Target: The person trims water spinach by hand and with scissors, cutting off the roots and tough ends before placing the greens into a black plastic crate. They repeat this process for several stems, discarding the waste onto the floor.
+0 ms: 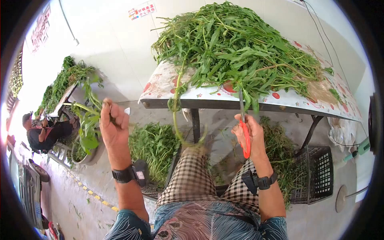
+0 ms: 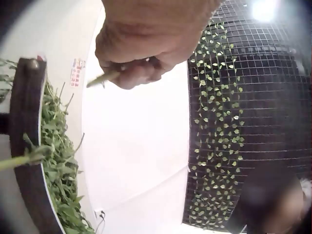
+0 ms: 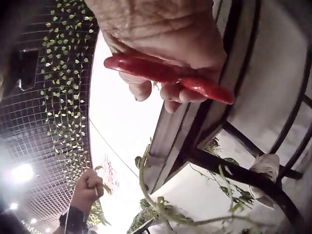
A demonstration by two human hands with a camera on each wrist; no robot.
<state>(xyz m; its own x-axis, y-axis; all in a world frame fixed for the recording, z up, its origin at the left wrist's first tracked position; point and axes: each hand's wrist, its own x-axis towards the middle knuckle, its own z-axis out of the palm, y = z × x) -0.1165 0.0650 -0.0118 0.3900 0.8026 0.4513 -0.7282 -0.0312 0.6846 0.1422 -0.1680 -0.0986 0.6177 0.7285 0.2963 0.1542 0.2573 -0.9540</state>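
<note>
My left hand (image 1: 114,134), raised at the left in the head view, pinches a leafy green stem (image 1: 89,120), its leaves spread outward past the fingers. In the left wrist view a cut stem end (image 2: 103,78) pokes out of the fist. Red-handled scissors (image 1: 245,140) are gripped in my right hand (image 1: 256,134) near the table's front edge. Their blades point up toward a big heap of leafy greens (image 1: 228,48) on the table. One long stem (image 1: 177,116) droops from the heap over the edge, between my hands.
The table (image 1: 160,86) has a patterned cover and dark legs. Under it lie more greens (image 1: 154,146), with a black crate (image 1: 320,176) at right. At far left a seated person (image 1: 38,134) is beside another pile of greens (image 1: 64,90) and a round tub (image 1: 86,158).
</note>
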